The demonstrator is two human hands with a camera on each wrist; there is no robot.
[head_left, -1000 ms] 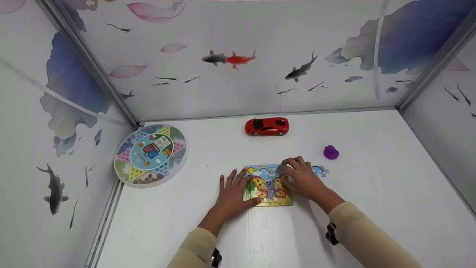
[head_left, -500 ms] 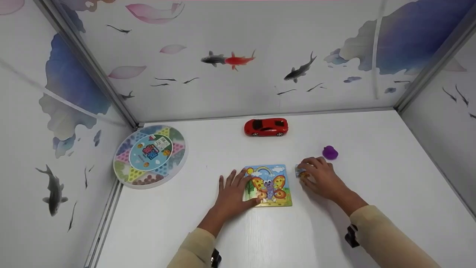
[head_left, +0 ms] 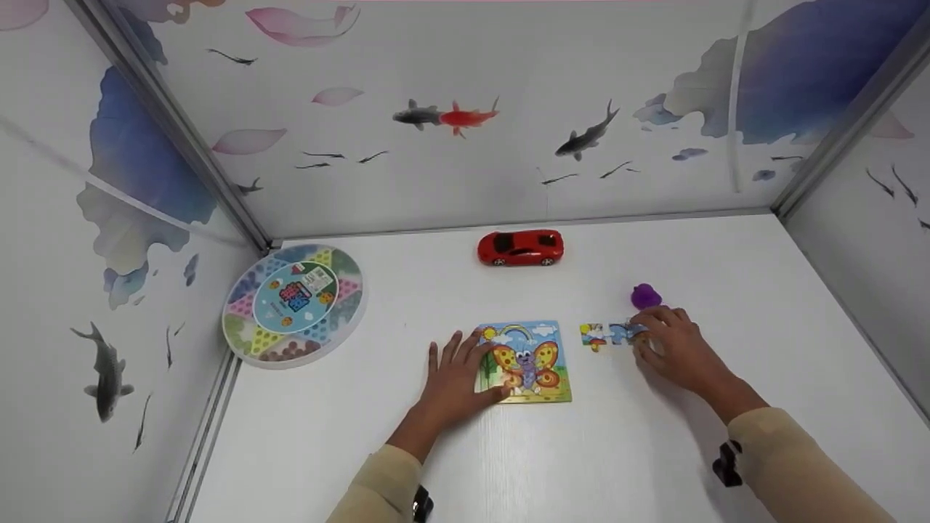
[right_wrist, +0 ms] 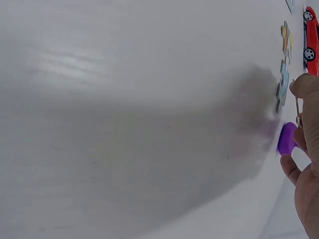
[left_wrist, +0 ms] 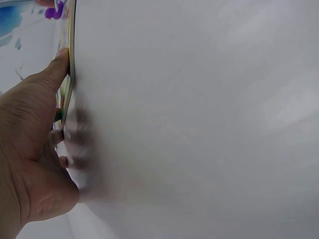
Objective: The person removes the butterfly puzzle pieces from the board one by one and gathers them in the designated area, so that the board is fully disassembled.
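Observation:
A square butterfly jigsaw puzzle (head_left: pixel 534 363) lies on the white table in the head view. My left hand (head_left: pixel 452 381) rests spread over its left side, the thumb on its near edge, as the left wrist view also shows. To the puzzle's right, my right hand (head_left: pixel 679 352) pinches a thin puzzle piece (right_wrist: pixel 298 108) between thumb and fingers. Just left of that hand lie a yellow-and-blue puzzle piece (head_left: pixel 593 335) and a blue puzzle piece (head_left: pixel 617 333), side by side. My right fingers partly cover the pinched piece in the head view.
Behind the right hand sits a small purple rubber duck (head_left: pixel 645 296). A red toy car (head_left: pixel 520 248) stands farther back, near the rear wall. At the left lies a round Chinese checkers box (head_left: pixel 294 305). Printed panels (head_left: pixel 508 174) wall in the table.
My right hand has moved from the puzzle's upper right corner out to the right, close to the duck. The loose pieces it covered now show. The left hand has stayed put.

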